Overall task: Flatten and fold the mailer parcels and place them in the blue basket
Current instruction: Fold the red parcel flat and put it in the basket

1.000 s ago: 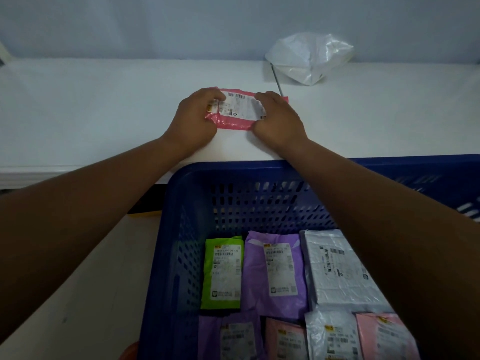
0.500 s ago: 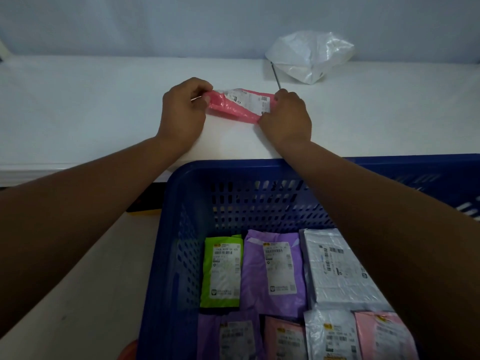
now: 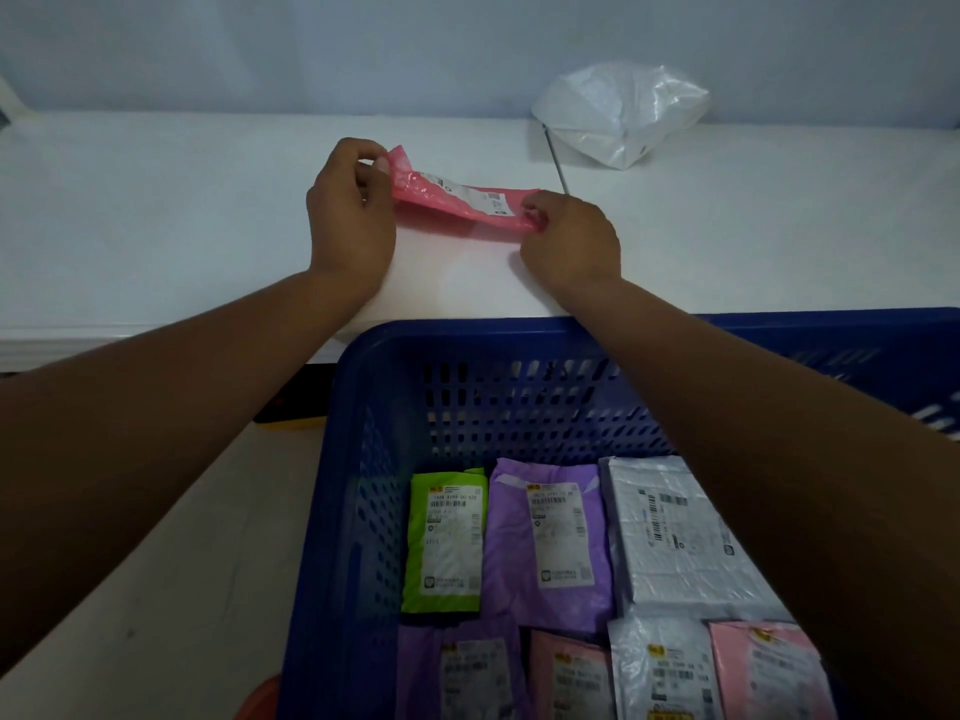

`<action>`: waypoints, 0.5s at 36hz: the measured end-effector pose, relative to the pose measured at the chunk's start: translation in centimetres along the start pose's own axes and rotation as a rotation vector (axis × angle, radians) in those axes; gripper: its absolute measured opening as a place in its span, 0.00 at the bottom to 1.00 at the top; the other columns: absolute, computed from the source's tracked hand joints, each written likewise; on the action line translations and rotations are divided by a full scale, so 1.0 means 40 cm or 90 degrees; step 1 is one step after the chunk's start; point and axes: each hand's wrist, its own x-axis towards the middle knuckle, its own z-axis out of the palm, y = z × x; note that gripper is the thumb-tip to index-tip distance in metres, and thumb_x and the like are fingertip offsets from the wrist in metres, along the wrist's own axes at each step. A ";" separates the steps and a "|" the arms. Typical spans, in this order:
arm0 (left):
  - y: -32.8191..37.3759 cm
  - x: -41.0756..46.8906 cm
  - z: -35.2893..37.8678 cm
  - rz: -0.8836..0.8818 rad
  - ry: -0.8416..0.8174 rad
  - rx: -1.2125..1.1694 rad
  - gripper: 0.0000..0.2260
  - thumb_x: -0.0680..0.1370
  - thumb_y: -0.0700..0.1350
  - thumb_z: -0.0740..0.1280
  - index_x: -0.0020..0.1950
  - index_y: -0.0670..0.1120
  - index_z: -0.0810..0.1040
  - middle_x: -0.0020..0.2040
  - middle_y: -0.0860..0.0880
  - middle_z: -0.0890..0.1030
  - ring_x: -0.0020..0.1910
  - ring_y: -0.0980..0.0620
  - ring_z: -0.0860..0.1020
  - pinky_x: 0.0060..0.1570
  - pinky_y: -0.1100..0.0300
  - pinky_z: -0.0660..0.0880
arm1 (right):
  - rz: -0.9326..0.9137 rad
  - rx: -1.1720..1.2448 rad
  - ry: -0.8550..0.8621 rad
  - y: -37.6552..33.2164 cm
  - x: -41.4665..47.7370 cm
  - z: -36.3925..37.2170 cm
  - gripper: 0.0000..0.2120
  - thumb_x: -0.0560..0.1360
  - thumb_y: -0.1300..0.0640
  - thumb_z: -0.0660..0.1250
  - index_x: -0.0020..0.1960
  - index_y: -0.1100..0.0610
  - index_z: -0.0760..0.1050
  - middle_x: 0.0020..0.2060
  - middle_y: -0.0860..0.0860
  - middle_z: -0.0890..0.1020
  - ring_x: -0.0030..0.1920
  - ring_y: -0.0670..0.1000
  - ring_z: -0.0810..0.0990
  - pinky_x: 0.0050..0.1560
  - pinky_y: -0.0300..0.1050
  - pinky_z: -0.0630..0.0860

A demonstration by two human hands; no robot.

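Beyond the far rim of the blue basket (image 3: 467, 337), on the white table (image 3: 156, 210), I see the left hand (image 3: 350, 220) with fingers curled, pinching the left end of the pink mailer (image 3: 457, 202) and holding that end raised off the surface. The mailer runs rightward from there, label side up, its right end low and close to the table. The right hand (image 3: 571, 241) pinches that right end between thumb and fingertips. Both hands are clamped on the same mailer, one at each end.

Farther beyond the basket and to the right, a crumpled white plastic bag (image 3: 623, 116) sits on the table, with a thin grey rod (image 3: 556, 161) just beside it.

Inside the basket, far row, left to right: green parcel (image 3: 447, 543), purple parcel (image 3: 550, 548), grey parcel (image 3: 670, 532) — each lying flat, label up, side by side. The near row of parcels (image 3: 660, 667) — purple, pink, grey, pink — is partly cut off by the frame edge
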 end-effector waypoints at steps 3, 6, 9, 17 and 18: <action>0.009 -0.003 -0.002 0.001 0.016 -0.005 0.08 0.82 0.42 0.58 0.55 0.43 0.77 0.41 0.52 0.76 0.35 0.66 0.72 0.41 0.70 0.68 | -0.025 -0.009 -0.004 0.001 0.004 0.001 0.18 0.74 0.60 0.60 0.60 0.50 0.80 0.53 0.50 0.84 0.52 0.54 0.80 0.54 0.51 0.77; 0.025 -0.009 -0.005 0.011 0.019 -0.009 0.07 0.84 0.43 0.55 0.53 0.46 0.73 0.44 0.52 0.76 0.37 0.67 0.72 0.42 0.71 0.68 | -0.035 0.015 0.003 0.002 0.010 0.009 0.15 0.77 0.54 0.60 0.56 0.48 0.82 0.51 0.47 0.84 0.52 0.52 0.80 0.54 0.52 0.76; 0.047 -0.021 -0.004 0.007 0.007 -0.064 0.07 0.85 0.46 0.54 0.53 0.47 0.70 0.45 0.56 0.77 0.44 0.67 0.76 0.48 0.71 0.71 | -0.019 0.089 0.010 0.007 0.015 0.007 0.11 0.78 0.54 0.59 0.42 0.49 0.78 0.36 0.46 0.77 0.41 0.52 0.78 0.45 0.49 0.74; 0.047 -0.023 -0.005 0.021 -0.171 -0.077 0.10 0.77 0.47 0.61 0.56 0.46 0.70 0.55 0.52 0.75 0.56 0.55 0.74 0.57 0.58 0.71 | 0.094 0.387 0.107 0.009 0.012 -0.018 0.04 0.75 0.54 0.68 0.46 0.52 0.82 0.37 0.45 0.83 0.41 0.48 0.82 0.45 0.46 0.79; 0.049 -0.024 -0.004 0.020 -0.182 -0.081 0.11 0.78 0.49 0.61 0.57 0.46 0.70 0.56 0.51 0.76 0.57 0.55 0.74 0.59 0.59 0.71 | 0.103 0.406 0.113 0.008 0.010 -0.021 0.06 0.74 0.54 0.69 0.49 0.52 0.82 0.40 0.46 0.84 0.43 0.48 0.83 0.48 0.49 0.81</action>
